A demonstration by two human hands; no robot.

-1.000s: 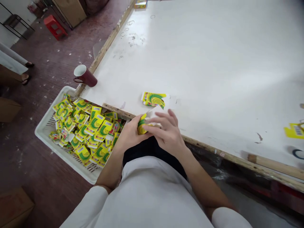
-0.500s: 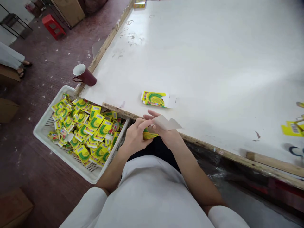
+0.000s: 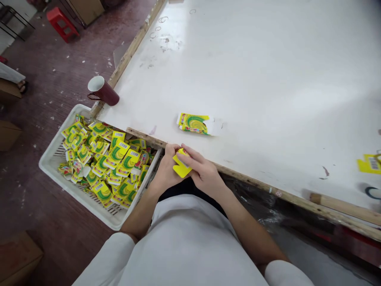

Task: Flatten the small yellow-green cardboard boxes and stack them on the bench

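Observation:
Close to my body, at the table's front edge, both hands are closed around a small yellow carton (image 3: 182, 169). My left hand (image 3: 168, 169) grips its left side, while my right hand (image 3: 205, 171) has its thumb and fingers on the right side and top. A yellow flap of it points toward me; the rest is hidden by my fingers. Just beyond my hands, another yellow-and-green carton (image 3: 193, 123) lies on the white table (image 3: 253, 79), its white end open to the right.
Left of me a white plastic basket (image 3: 49, 163) holds many yellow-and-green cartons (image 3: 120, 153). A maroon mug (image 3: 105, 93) stands at the table's left edge. Far right are a yellow carton piece (image 3: 369, 163) and a wooden strip (image 3: 342, 206). A red stool (image 3: 62, 24) stands on the floor.
The carton in my hands has turned, so a yellow flap now shows where a white flap stuck out to the right. My right hand has closed over it. The camera view has shifted slightly.

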